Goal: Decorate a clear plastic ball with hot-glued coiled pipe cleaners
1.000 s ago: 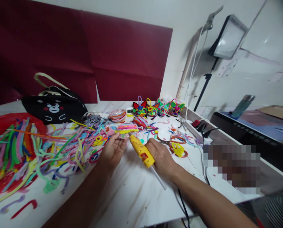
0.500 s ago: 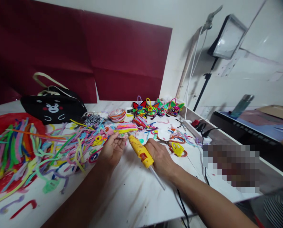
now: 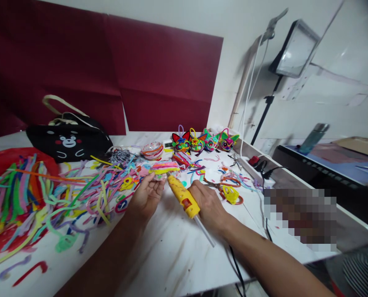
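My right hand (image 3: pixel 207 204) is wrapped round a yellow hot glue gun (image 3: pixel 182 194), with a clear glue stick (image 3: pixel 205 232) poking out of its back end. The gun's nozzle meets or nearly meets the near side of a clear ball (image 3: pixel 164 168) banded with pink, orange and yellow pipe cleaners. My left hand (image 3: pixel 147 196) holds that ball from the lower left, its fingers curled under it. Another striped ball (image 3: pixel 152 151) and a further striped piece (image 3: pixel 181 160) lie just behind.
Loose pipe cleaners (image 3: pixel 87 194) cover the left, some on a red plastic bag (image 3: pixel 55 163). Orange-handled scissors (image 3: pixel 216 185) lie right of my right hand. Several cat-faced ornaments (image 3: pixel 197 142) line the back. A black bag (image 3: pixel 69 142) stands back left; a power strip (image 3: pixel 259 169) lies right.
Almost nothing differs. The glue gun and the striped ball have shifted very slightly, and both hands keep their hold.
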`<state>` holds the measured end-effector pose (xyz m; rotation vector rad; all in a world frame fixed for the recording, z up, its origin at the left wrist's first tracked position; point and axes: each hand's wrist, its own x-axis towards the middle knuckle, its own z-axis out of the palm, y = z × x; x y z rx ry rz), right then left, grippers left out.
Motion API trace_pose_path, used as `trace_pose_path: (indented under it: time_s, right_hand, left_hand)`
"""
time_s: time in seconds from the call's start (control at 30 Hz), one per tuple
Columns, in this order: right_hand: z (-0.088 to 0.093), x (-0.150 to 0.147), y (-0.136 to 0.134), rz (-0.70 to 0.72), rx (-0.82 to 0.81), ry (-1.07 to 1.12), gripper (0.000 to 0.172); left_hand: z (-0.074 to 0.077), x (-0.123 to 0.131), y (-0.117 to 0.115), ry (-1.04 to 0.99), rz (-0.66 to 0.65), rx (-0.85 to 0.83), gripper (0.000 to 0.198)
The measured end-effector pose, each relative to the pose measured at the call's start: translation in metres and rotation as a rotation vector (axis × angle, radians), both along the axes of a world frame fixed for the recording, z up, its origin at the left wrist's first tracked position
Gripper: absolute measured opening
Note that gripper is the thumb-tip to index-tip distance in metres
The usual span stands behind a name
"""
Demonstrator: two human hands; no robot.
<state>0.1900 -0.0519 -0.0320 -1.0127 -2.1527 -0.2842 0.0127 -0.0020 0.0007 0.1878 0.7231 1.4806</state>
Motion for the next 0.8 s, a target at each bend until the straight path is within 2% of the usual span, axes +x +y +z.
trace_pose_path:
  time_s: [0.43,0.8]
  right_hand:
    - [0.001,0.002,0.002,-0.024,0.037,0.015,0.018]
    - [-0.004,-0.001,0.000,0.029,-0.022,-0.013,0.011]
  left_hand:
    - [0.007,-0.003,0.001,-0.015,0.035,-0.018,0.020]
    - [-0.003,0.003,-0.002,0.011,-0.036,0.039,0.020]
